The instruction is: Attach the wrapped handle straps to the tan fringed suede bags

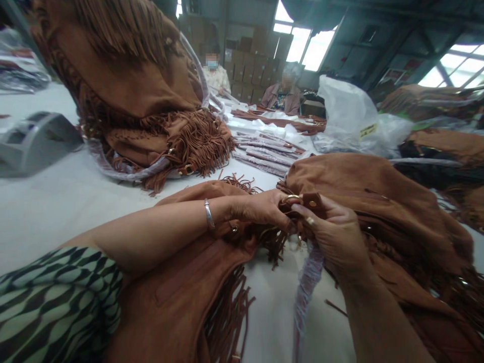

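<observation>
Head view: the brass-coloured ring [292, 198] and the brown leather tab [312, 203] with its round stud sit between the two hands, raised over the table [272, 307] in the gap between two fringed bags. A plastic-wrapped strap [308, 282] hangs below the right hand (whether it joins the tab is hidden by the fingers).

Handling of the ring and tab, as a judgement: steady the ring with one hand and guide the leather with the other. Hold the leather flat, without twist, and the stud face unobstructed. Support the weight of the strap so that it does not drag the ring askew. Hold loose fringe away from the hardware.

Grip, left hand [264, 207]: thumb and fingers brought together in a pinch at the ring's near side, with little gap. Grip, right hand [338, 227]: fingers curled, thumb pressed inward, closed on the tab. Exact fingertip contacts are partly hidden.

Surroundings: the left bag [181, 297] lies beneath the left forearm; the right bag [359, 186] lies beside the right hand. Farther off are an upright fringed bag [143, 85], plastic-wrapped strips [264, 151], a clear plastic bag [348, 111] and two seated co-workers [282, 98].
</observation>
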Motion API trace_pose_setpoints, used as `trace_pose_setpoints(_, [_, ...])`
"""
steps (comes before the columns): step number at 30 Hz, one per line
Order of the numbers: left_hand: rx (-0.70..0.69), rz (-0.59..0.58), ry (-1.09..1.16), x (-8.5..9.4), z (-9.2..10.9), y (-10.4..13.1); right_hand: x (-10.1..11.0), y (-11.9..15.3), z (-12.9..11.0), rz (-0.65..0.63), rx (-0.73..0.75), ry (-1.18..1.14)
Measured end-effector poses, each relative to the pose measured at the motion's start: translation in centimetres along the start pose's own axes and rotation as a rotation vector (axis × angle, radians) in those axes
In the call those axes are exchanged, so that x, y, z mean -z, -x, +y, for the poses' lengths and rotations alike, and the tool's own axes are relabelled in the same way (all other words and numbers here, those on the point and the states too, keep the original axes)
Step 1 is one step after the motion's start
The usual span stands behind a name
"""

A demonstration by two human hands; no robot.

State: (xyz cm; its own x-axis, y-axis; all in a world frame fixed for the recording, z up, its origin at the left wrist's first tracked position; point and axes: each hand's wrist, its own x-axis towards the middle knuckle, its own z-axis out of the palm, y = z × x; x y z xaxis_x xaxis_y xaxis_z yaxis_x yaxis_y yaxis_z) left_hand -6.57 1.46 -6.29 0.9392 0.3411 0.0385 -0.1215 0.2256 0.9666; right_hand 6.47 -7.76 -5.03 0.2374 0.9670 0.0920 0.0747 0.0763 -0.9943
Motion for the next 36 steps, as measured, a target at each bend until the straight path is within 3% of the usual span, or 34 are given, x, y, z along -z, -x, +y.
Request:
trace_pose_setpoints(8, [-0.023,-0.103,-0.208,0.4,-1.0,-0.6,1.5,0.1,0.5,-0.046,0.052,0.063])
trace_pose_setpoints(12, [-0.038,-0.156,-0.403,0.7,-1.3,-0.8,2.3,0.9,-0.4,-0.033,0.154,0.314])
trace_pose_setpoints(18, [0.006,-0.227,-0.682,0.0,-1.1,-1.0,2.7,1.9,-2.1,-0.181,0.494,0.812])
trace_pose_setpoints(22, [0.006,-0.222,-0.754,-0.4,-1.1,-0.9,3.3,1.9,-1.8,-0.242,0.493,0.911])
trace_pose_setpoints(28, [-0.031,-0.209,-0.624,0.2,-1.3,-0.7,3.5,1.5,0.5,-0.098,0.323,0.606])
trace_pose_setpoints(34, [-0.031,-0.223,-0.421,0.6,-0.9,-0.4,0.8,1.0,2.2,0.085,-0.047,-0.139])
trace_pose_setpoints(36, [-0.023,-0.216,-0.428,0.8,-0.7,-0.3,0.3,0.8,2.4,0.101,-0.107,-0.231])
